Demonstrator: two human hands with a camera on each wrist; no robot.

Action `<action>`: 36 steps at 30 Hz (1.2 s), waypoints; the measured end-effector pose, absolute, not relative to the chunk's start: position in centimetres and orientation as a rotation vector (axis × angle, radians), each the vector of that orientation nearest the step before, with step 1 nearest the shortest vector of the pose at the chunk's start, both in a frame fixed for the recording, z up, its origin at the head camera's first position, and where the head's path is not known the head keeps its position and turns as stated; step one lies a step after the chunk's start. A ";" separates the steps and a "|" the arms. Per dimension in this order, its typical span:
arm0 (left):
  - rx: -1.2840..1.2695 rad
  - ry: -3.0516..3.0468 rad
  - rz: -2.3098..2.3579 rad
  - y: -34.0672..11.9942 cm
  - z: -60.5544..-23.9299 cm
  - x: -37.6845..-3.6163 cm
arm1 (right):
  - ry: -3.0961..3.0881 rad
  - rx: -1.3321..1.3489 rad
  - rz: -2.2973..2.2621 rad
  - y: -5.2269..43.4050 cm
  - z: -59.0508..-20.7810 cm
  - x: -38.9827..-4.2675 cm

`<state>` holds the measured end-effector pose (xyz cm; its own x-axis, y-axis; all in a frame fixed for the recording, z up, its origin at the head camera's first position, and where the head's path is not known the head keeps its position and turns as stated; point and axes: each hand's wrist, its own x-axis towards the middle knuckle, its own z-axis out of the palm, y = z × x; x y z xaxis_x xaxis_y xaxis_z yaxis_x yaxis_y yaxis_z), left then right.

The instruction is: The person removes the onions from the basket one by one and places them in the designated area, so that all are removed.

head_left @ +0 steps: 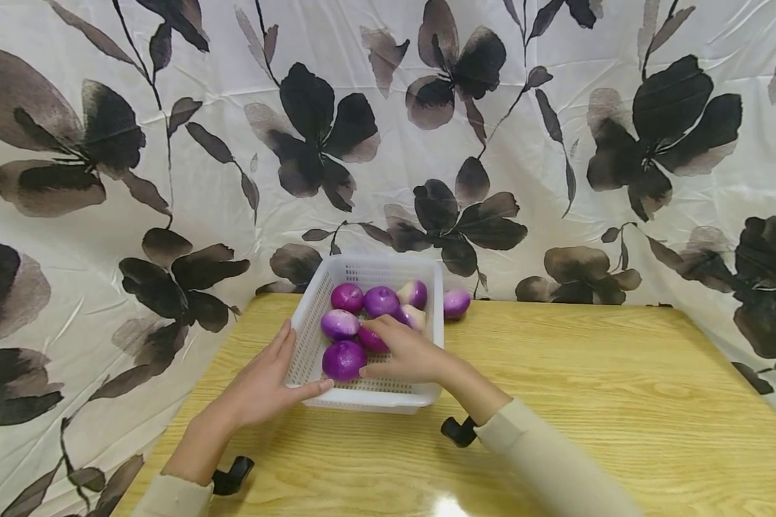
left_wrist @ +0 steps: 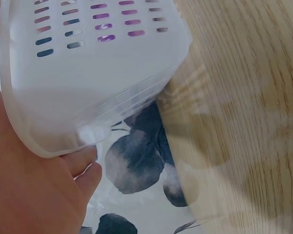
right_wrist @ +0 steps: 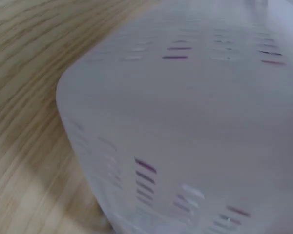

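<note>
A white slotted basket (head_left: 370, 402) stands near the table's back edge with several purple onions in it. The largest onion (head_left: 343, 359) lies at the basket's front. My left hand (head_left: 265, 380) rests against the basket's front left corner, fingers straight along the left wall and thumb along the front rim. The left wrist view shows the basket (left_wrist: 88, 87) close against that palm (left_wrist: 34, 195). My right hand (head_left: 407, 355) reaches into the basket. Its index finger and thumb curve round a purple onion (head_left: 371, 340) that is mostly hidden under it. The right wrist view shows only the basket wall (right_wrist: 185, 107), blurred.
One more purple onion (head_left: 456, 303) lies on the wooden table (head_left: 588, 373) just right of the basket. A white cloth with dark flowers (head_left: 388, 108) hangs behind and on both sides. The table edge runs close beside my left hand.
</note>
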<state>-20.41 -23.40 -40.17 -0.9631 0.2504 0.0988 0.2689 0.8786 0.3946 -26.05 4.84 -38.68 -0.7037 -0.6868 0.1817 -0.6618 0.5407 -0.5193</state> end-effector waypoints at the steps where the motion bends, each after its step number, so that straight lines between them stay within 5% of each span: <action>1: -0.415 -3.002 -0.640 -23.4 -40.2 -20.4 | 2.713 -1.186 -0.881 4.6 -38.7 -26.1; 36: -0.421 -2.998 -0.653 -24.4 -40.5 -20.6 | 2.648 -1.153 -0.648 -0.6 -39.6 -28.0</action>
<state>-20.56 -24.39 -40.45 -0.9620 0.2540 0.0999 0.2726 0.8741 0.4021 -28.05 -0.58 -39.65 -0.6822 -0.7311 0.0073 -0.6520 0.6038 -0.4587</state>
